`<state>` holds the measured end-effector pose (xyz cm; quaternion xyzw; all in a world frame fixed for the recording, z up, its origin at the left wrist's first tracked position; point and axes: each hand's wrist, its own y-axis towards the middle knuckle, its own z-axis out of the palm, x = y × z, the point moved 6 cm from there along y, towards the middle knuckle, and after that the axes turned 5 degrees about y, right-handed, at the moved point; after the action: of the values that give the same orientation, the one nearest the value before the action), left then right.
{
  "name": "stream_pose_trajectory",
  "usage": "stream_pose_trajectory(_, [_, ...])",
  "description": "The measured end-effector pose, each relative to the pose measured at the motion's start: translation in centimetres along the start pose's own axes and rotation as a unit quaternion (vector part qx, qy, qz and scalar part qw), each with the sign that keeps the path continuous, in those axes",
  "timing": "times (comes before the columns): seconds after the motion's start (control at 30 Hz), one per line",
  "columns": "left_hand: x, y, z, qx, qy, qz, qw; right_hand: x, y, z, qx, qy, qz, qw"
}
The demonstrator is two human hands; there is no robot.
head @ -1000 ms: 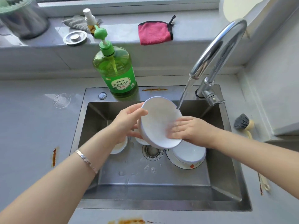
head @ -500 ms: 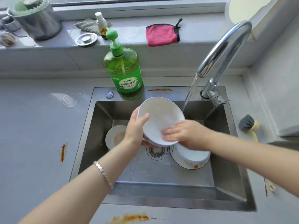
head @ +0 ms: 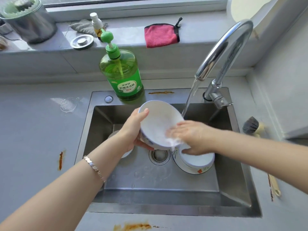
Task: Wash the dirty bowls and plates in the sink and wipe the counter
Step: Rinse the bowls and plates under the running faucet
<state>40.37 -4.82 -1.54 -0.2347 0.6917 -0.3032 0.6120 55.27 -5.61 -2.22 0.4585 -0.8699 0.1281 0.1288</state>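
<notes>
I am holding the white bowl [head: 158,124] tilted above the sink [head: 150,189], with its opening turned toward me. My left hand [head: 135,129] is gripping it at the left rim, thumb hooked over the edge and the other fingers curled beneath the base. My right hand [head: 191,137] is lying in the bowl's lower right part, fingers extended and flat against the inner wall. It is grasping nothing, and its outline is showing blurred. A water stream [head: 190,99] is falling from the faucet [head: 225,47] just beyond my right hand and reaching the bowl's far right rim.

Directly below my right hand, a second bowl [head: 196,160] is sitting on a patterned plate [head: 191,170] on the sink floor. Under my left hand a small dish [head: 126,154] is showing only in part. The drain [head: 159,155] is lying between these, below the held bowl.

A bracelet [head: 94,167] is sitting on my left wrist. Beyond my left hand, a green detergent bottle [head: 123,75] is standing on the sink's back ledge. Farther beyond both hands, a pink cloth [head: 160,35] is lying on the sill. A brush [head: 250,125] is resting on the counter [head: 33,139] to the right of my right forearm. Orange stains are marking the counter: one [head: 60,160] left of my left forearm, another [head: 133,226] at the edge nearest me.
</notes>
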Motion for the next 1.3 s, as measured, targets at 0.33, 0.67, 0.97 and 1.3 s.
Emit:
stream_pose_trajectory(0.33, [3.7,-2.6,-4.0,-0.079,-0.008,-0.137,0.987,5.3,1.7,3.2,-0.134,0.479,0.19,0.846])
stream_pose_trajectory(0.67, [2.6,-1.9,-1.9,-0.193,0.304,0.175,0.916,-0.4,-2.3,2.7,-0.297,0.744,0.35,0.485])
stream_pose_trajectory(0.97, [-2.5,1.0,8.4,-0.093,0.386,0.44,0.806,-3.2,-4.8,-1.6,-0.366,0.66,0.353,0.553])
stream_pose_trajectory(1.3, [-4.7,2.4,8.8,-0.109,0.338,0.406,0.842,-3.5,-4.6,-2.0,-0.354,0.651,0.318,0.592])
